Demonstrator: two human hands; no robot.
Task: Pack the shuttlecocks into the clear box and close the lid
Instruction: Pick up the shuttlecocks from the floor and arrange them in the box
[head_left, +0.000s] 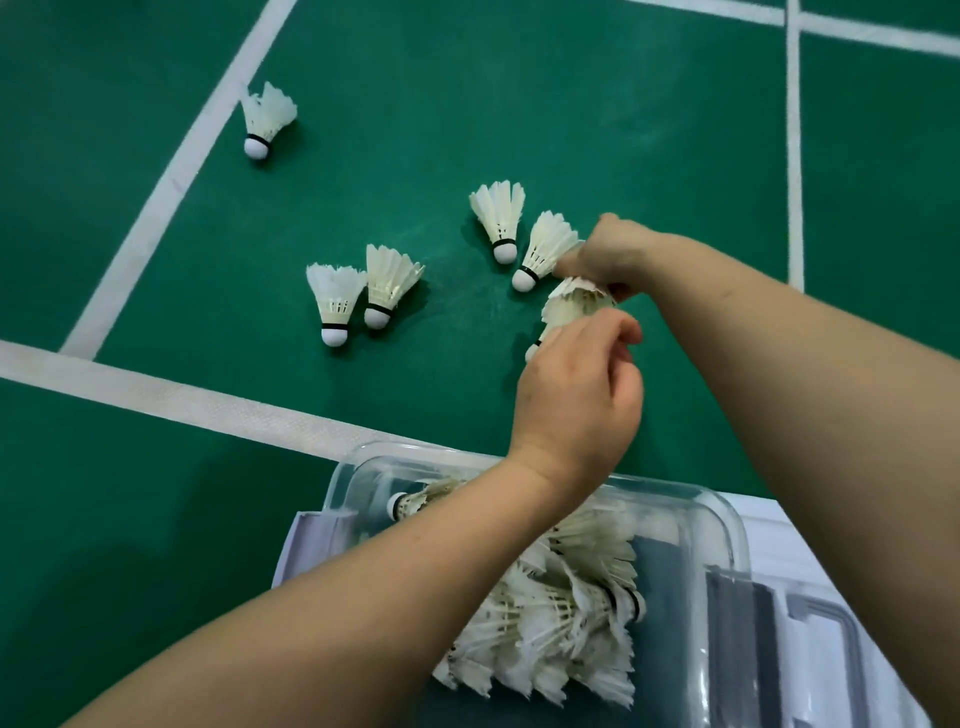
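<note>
Green court floor (467, 104) w/ white lines (171, 395), white sheet (306, 545) at bottom.

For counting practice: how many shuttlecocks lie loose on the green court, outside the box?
5: lone shuttlecock far left; middle pair; another two beside the right hand. The held shuttlecock is excluded; others may be hidden.

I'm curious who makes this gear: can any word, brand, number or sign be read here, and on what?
None can be read.
Loose shuttlecocks: plain black band by the cork, no brand legible.
Held shuttlecock, gripped by left hand and right hand: no print shows.
Clear box: no label shows.
Floor: white lines only, no lettering.
</note>
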